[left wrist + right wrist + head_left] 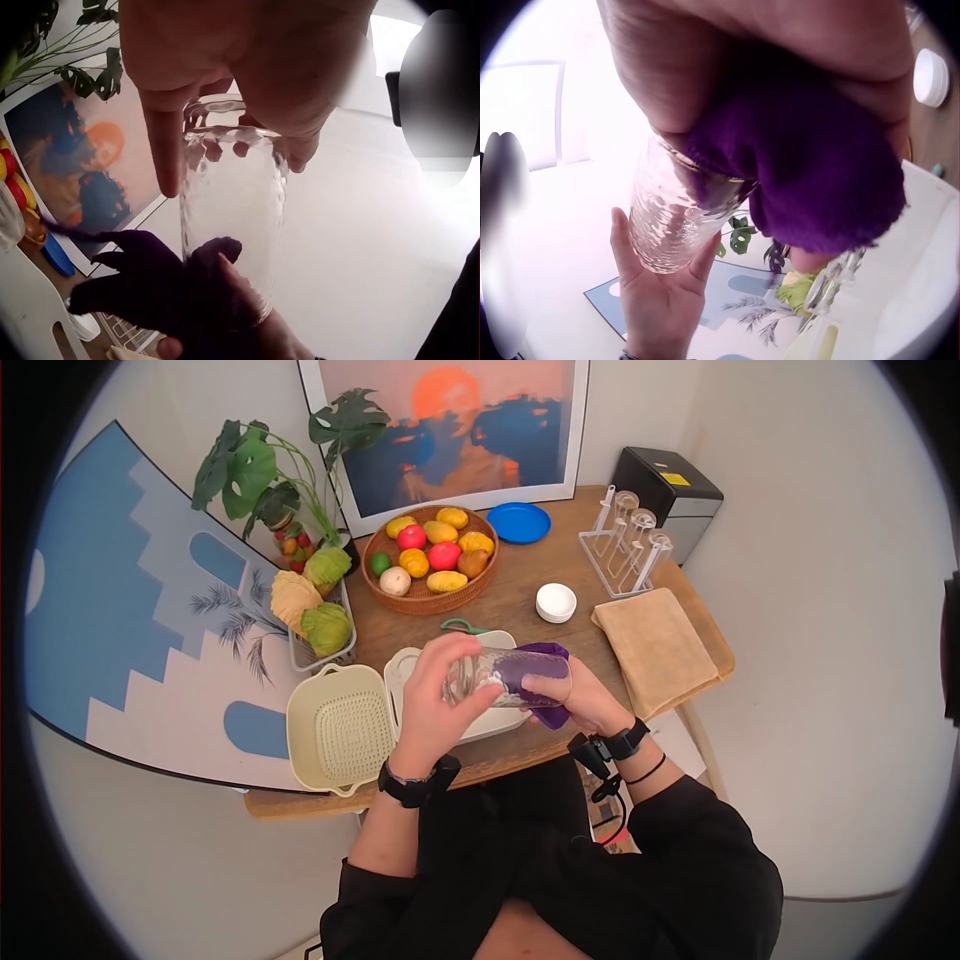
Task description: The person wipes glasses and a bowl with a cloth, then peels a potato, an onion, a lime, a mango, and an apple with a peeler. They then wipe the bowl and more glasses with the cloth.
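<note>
A clear textured glass lies tilted sideways between both hands above a white basin. My left hand grips the glass round its base, fingers on one side and thumb on the other. At the rim end, my right hand holds a purple cloth, part of it tucked inside the mouth of the glass. In the left wrist view the cloth hangs beside the glass. The right wrist view has the cloth bunched under the right fingers, the left hand behind the base.
A cream colander sits at the left, beside a tray of vegetables. Behind are a fruit basket, a blue plate and white bowls. To the right stand a rack with glasses and a folded tan cloth.
</note>
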A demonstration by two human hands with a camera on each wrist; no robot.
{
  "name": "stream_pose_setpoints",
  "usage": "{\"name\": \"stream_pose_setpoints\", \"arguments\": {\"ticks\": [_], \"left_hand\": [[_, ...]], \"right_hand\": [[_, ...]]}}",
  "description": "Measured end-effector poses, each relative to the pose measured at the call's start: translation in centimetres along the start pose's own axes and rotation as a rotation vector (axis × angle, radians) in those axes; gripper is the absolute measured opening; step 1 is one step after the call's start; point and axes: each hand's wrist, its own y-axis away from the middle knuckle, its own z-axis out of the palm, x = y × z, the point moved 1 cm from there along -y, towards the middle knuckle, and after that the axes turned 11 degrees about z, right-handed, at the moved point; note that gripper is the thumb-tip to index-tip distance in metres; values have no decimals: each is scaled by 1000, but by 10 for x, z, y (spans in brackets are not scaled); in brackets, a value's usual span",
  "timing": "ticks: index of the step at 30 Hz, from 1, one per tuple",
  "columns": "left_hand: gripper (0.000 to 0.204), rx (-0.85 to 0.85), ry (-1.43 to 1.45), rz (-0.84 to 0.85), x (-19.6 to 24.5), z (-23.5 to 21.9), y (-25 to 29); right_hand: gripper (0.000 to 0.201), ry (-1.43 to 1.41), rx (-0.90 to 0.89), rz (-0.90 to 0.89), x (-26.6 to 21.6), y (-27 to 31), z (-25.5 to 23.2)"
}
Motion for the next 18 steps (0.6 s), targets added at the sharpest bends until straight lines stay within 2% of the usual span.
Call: {"name": "stream_pose_setpoints", "arguments": {"ticks": [1,2,4,5,7,8,9,10,11,12,14,15,16,18], "left_hand": [[49,-48,-61,96,4,-3,2],[49,-47,-64,96,8,-4,4],[51,-90,-114,320,20,0,10],[53,-110,-133,379,23,2,11],[48,-47,-114,385,24,3,15],[44,12,-94,398,23,2,16],[44,18,-102,396,17,5,21],[39,138,-88,237,9,8,27],[35,259,-71,79,3,8,31],[35,264,-79,76,0,6,34],[34,239,929,-935,-4,5,31],[36,189,941,-1011,1,2,27],[36,191,939,-1011,-1,2,32],[46,121,499,-551,-3,3,41]], "right_hand": [[51,-16,-44,79,-2,0,2],[51,-15,-48,79,1,-5,-1],[55,-267,-172,133,9,-16,-2],[55,-265,-173,136,8,-14,0],[50,-304,-171,191,1,-5,12],[50,-299,-177,198,-9,2,17],[44,11,-38,138,-24,9,20],[39,319,100,73,-32,11,22],[36,491,231,-567,-17,-4,18],[36,492,221,-566,-20,-5,12],[42,1276,209,-1202,-47,11,15],[42,1360,177,-1184,-52,17,19],[42,1359,175,-1185,-49,15,17],[37,990,194,-875,-41,7,9]]}}
